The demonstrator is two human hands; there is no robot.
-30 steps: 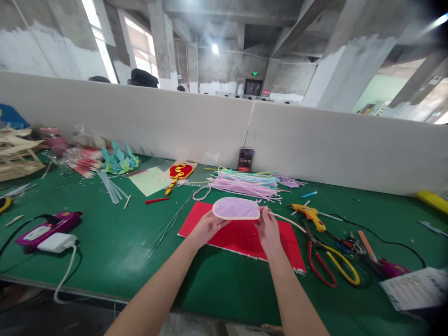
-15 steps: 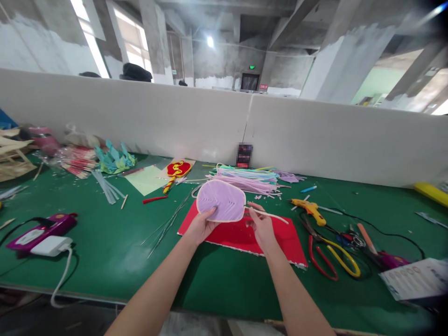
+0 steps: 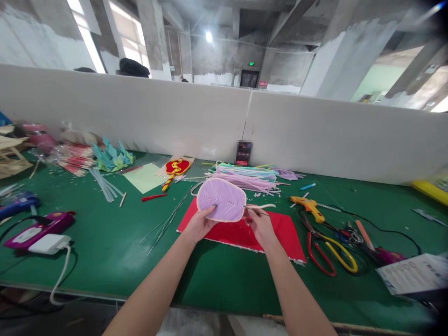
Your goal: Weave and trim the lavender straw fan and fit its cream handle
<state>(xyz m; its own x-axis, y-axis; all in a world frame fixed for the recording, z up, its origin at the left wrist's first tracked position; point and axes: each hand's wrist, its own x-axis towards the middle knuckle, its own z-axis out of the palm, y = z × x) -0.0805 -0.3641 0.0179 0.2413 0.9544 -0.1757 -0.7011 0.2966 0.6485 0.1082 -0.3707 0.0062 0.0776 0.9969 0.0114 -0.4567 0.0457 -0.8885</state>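
My left hand [image 3: 200, 225] grips the lower left edge of a rounded purple pipe-cleaner fan panel [image 3: 224, 198], thumb on its face, other fingers behind. The panel has a pale trim and is tilted up above a red board [image 3: 280, 228]. At its right edge my right hand [image 3: 259, 223] is pinched on a thin dark wire [image 3: 263, 213]. A loose cream pipe cleaner end [image 3: 268, 206] sticks out to the right just beyond the fingers. Some of the right fingertips are hidden.
Behind lie bundled pipe cleaners [image 3: 245, 178] and a red-yellow fan [image 3: 177, 167]. To the right are a yellow glue gun [image 3: 310, 207], pliers [image 3: 331, 252] and a card [image 3: 413, 274]. Wires [image 3: 170, 224], a purple power strip [image 3: 40, 228] and a blue glue gun [image 3: 19, 204] lie left.
The cream pipe cleaner end has swung up and behind my right fingers, and a thin dark wire now shows there. The view has shifted slightly; my left hand keeps its hold.
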